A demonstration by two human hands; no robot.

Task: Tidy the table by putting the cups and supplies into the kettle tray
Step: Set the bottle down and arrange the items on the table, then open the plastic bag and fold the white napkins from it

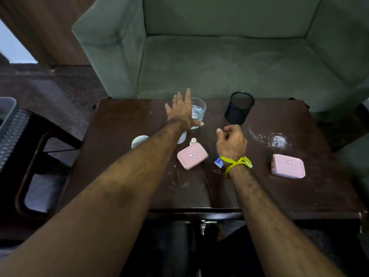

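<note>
Table (123, 176): dark brown, scratched, with bare space at the near edge.
Right wrist: a yellow band (237, 163) is tied around it, and a small blue packet (219, 162) peeks out just beside it.
Pink boxes: one pink box (192, 158) lies in the middle, between the two arms. The other pink box (288, 166) lies well apart, on the right side.
Small white bottle (193, 141): stands touching the far edge of the middle box.
Right hand (231, 141): over the table, fingers curled in loosely, holding nothing.
Lying glass (276, 139): clear, on its side, right of that hand.
Round cup (139, 141): left of the left arm, partly hidden.
Left hand (180, 112): reaching far, fingers spread wide apart, thumb low by a water glass (198, 111). I cannot tell if it touches the glass.
Black mesh cup (238, 110): upright near the far edge.
Sofa (229, 62): green, behind the table.
Basket (10, 124): grey, far left, off the table.
</note>
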